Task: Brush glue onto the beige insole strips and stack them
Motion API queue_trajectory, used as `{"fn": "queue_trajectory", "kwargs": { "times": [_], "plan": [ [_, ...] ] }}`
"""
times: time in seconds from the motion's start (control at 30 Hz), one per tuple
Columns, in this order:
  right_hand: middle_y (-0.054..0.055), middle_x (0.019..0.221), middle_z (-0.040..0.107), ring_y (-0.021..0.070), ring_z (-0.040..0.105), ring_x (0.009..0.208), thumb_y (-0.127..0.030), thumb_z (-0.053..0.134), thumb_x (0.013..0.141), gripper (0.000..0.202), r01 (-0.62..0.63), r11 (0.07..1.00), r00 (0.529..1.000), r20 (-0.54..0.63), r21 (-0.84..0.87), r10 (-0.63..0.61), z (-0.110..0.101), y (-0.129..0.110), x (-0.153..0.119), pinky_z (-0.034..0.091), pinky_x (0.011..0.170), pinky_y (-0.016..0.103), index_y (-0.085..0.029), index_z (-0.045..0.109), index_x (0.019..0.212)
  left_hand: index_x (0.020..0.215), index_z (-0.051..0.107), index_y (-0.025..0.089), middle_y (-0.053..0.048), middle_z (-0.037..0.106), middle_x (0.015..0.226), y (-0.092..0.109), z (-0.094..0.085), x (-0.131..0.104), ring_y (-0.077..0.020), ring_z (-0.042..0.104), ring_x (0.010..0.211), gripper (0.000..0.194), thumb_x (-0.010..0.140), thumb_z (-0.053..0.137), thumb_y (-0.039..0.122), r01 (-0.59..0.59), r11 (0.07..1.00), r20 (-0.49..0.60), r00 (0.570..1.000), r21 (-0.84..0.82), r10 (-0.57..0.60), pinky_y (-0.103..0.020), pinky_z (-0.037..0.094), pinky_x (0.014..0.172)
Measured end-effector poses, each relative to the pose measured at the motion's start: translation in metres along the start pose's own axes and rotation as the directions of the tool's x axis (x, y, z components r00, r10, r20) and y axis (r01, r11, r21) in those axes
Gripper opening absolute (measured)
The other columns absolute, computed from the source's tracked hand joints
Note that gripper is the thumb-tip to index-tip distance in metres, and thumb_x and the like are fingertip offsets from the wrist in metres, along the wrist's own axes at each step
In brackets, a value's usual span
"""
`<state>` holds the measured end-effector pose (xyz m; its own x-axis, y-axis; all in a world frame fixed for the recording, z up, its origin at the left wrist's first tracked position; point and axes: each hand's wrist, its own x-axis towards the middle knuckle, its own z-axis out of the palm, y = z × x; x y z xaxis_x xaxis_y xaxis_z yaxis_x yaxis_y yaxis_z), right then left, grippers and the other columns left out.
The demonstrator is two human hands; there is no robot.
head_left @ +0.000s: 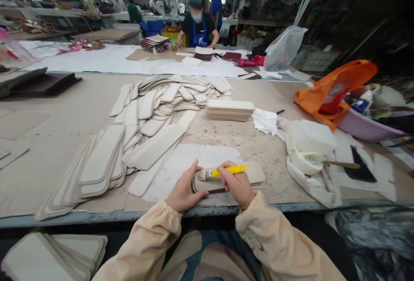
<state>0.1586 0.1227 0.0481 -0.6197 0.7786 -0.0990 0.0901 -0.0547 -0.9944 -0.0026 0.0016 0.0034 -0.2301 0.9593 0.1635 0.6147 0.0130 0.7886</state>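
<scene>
My right hand (237, 185) is closed around the yellow handle of a flat paintbrush (230, 170). The bristles rest on the left part of a rounded beige panel (213, 183) with a dark edge. My left hand (185, 188) grips that panel at its left end, thumb along the near side and fingers at the far side. Another beige panel (255, 172) lies behind and to the right, partly hidden by my right hand. Beneath them spreads a white sheet (161, 182) near the table's front edge.
Left stand fanned beige panels (100, 156), and behind them a loose heap (174, 93). A neat stack (229, 109) sits ahead beside crumpled white paper (265, 120). On the right are a plastic-wrapped tub (307, 160) with a stick and a purple basin (368, 123). A co-worker (199, 26) works opposite.
</scene>
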Motion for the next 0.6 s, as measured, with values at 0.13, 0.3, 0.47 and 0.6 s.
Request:
{"fn": "queue_trajectory", "kwargs": {
  "times": [0.13,0.3,0.47,0.6],
  "plan": [
    [-0.007,0.045,0.043,0.0109,0.038,0.038,-0.045,0.055,0.082,0.024,-0.029,0.988,0.997,-0.072,-0.15,0.019,-0.009,-0.001,0.008,0.03,0.04,0.025,-0.022,0.055,0.072,0.15,0.007,0.021,-0.012,0.051,0.132,-0.002,0.0,0.0,-0.0275,0.05,0.122,0.1,0.074,0.069,0.035,-0.024,1.0,0.004,1.0,0.015,0.024,-0.043,0.039,0.106],
    [-0.006,0.045,0.044,0.012,0.038,0.039,-0.044,0.054,0.081,0.024,-0.058,0.956,0.983,-0.181,-0.287,0.005,-0.054,-0.005,0.011,0.029,0.042,0.025,-0.022,0.054,0.072,0.151,0.006,0.022,-0.012,0.051,0.132,-0.003,0.001,0.0,-0.027,0.05,0.123,0.096,0.077,0.067,0.034,-0.059,0.997,0.001,0.998,0.051,0.059,-0.044,0.038,0.106],
    [-0.005,0.046,0.047,0.0136,0.045,0.046,-0.042,0.05,0.082,0.026,-0.09,0.874,0.951,-0.301,-0.478,-0.066,-0.106,-0.009,0.007,0.034,0.05,0.026,-0.021,0.054,0.068,0.15,0.007,0.025,-0.011,0.051,0.132,-0.005,0.002,0.001,-0.0258,0.051,0.121,0.092,0.08,0.065,0.035,-0.086,0.991,-0.006,0.996,0.098,0.087,-0.044,0.041,0.105],
    [-0.003,0.05,0.052,0.0157,0.051,0.054,-0.043,0.05,0.082,0.026,-0.086,0.754,0.903,-0.372,-0.651,-0.217,-0.148,-0.022,-0.007,0.037,0.058,0.027,-0.021,0.059,0.072,0.149,0.01,0.026,-0.01,0.052,0.132,-0.009,0.002,0.0,-0.0256,0.052,0.121,0.086,0.082,0.062,0.038,-0.092,0.982,-0.007,0.995,0.163,0.095,-0.043,0.043,0.103]
  ]
}}
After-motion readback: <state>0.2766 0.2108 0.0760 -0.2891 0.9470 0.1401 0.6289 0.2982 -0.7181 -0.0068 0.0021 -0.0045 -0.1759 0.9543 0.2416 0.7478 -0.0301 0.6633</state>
